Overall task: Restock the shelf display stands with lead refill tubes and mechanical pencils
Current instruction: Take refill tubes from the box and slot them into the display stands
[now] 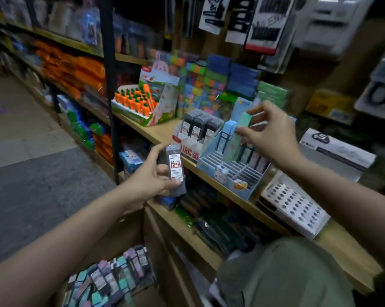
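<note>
My left hand (152, 176) grips a dark grey lead refill tube (176, 169) with a white and red label, held upright in front of the shelf edge. My right hand (269, 131) pinches a pale green pencil pack (235, 138) over the light blue slotted display stand (229, 171) on the wooden shelf (162, 134). A few pencils stand at the back of that stand. To its left, a white and red stand (191, 147) holds rows of dark refill tubes (198, 125).
A carton (111, 282) of several mixed packs lies at the bottom, below my left arm. A carrot-themed display (140, 105) stands left on the shelf, a white perforated stand (295, 207) right. Colourful blocks and hanging packs fill the back. Grey floor lies left.
</note>
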`<state>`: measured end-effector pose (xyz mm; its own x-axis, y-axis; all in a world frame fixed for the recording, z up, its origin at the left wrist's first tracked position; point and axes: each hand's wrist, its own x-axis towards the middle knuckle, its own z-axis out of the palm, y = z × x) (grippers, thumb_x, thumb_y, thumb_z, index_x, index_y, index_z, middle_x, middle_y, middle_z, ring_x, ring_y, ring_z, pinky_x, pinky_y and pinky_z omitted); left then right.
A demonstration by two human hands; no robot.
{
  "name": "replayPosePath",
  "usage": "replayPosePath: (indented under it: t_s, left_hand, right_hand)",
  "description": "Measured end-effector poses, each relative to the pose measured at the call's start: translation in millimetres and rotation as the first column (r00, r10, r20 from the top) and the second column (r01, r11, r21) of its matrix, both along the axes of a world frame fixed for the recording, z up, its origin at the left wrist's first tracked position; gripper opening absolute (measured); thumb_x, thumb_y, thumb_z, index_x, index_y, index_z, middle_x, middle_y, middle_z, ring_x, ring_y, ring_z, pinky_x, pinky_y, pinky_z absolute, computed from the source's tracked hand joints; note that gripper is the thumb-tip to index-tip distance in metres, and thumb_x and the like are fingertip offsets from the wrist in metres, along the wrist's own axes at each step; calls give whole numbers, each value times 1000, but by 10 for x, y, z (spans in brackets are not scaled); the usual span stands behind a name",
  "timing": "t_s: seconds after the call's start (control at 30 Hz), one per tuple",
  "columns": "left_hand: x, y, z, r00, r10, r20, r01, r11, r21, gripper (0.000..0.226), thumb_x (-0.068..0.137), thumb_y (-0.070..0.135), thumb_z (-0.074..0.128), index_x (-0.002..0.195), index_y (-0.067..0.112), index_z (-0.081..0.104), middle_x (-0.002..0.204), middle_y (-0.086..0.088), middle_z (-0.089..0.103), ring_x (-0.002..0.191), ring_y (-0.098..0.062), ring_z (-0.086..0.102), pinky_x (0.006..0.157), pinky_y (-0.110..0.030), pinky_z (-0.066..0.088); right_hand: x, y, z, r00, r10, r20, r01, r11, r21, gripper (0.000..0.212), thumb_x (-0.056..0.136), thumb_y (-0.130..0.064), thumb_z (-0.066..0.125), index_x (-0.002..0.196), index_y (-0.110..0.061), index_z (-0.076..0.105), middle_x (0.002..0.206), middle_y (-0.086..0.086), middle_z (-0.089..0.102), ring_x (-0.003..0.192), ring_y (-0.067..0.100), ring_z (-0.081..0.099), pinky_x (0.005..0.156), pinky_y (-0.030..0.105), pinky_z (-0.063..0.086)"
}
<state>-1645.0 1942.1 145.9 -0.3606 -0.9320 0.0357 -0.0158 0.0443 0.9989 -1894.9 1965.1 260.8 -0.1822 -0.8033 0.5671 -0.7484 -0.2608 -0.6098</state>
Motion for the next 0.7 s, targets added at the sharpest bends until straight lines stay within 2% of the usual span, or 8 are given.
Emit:
replayPosePath:
  t_s: [0.07, 0.1, 0.23, 0.4, 0.5, 0.7]
  left_hand:
    - [-36, -36, -16, 999, -21, -48, 21, 1000, 11, 93, 82, -9, 68, 139, 49, 22, 97, -1, 75, 84, -17, 73, 60, -29, 57]
    - [-53, -40, -30, 997, -37, -69, 38, 999, 17, 93, 82, -10, 67, 137, 51, 24, 99, -2, 75, 88, -19, 73, 62, -31, 58]
    - [-98, -33, -74, 996, -57, -75, 58, 998, 13, 91, 83, -10, 66, 133, 55, 27, 100, -5, 75, 94, -24, 72, 72, -41, 60]
    - [-121, -63, -66, 998, -50, -49, 50, 999, 2, 93, 82, -9, 68, 139, 51, 24, 99, -3, 75, 91, -21, 73, 69, -39, 60]
    - [-109, -63, -52, 998, -53, -39, 53, 999, -5, 95, 82, -7, 68, 141, 50, 21, 101, -3, 75, 93, -19, 72, 71, -39, 60]
    - [-116, -41, -38, 998, -52, -28, 52, 999, -10, 96, 83, -6, 68, 143, 50, 19, 104, -4, 74, 92, -19, 72, 70, -35, 59]
  right_hand:
    - [-171, 8, 81, 991, -91, -102, 84, 994, -72, 33, 75, -24, 83, 94, -23, 57, 78, -14, 59, 68, -4, 62, 56, 15, 50]
    - [-235, 1, 81, 983, -121, -137, 110, 991, -80, 33, 76, -24, 83, 95, -23, 56, 76, -15, 57, 69, -4, 60, 56, 12, 46]
    - [-366, -111, -94, 962, -151, -225, 153, 988, -12, 33, 78, -19, 81, 100, -16, 57, 85, -2, 61, 77, 15, 64, 67, 29, 53]
    - [-368, -279, -293, 951, -194, -240, 193, 981, -26, 31, 79, -17, 80, 95, -22, 54, 86, -2, 60, 78, 17, 63, 71, 38, 56]
    - [-376, -330, -368, 955, -191, -227, 194, 981, -8, 29, 80, -17, 78, 98, -19, 56, 93, 1, 64, 80, 19, 65, 73, 46, 58]
    - [-429, -352, -393, 961, -187, -203, 190, 982, -2, 26, 82, -17, 77, 99, -18, 57, 99, -1, 64, 81, 15, 66, 70, 40, 60]
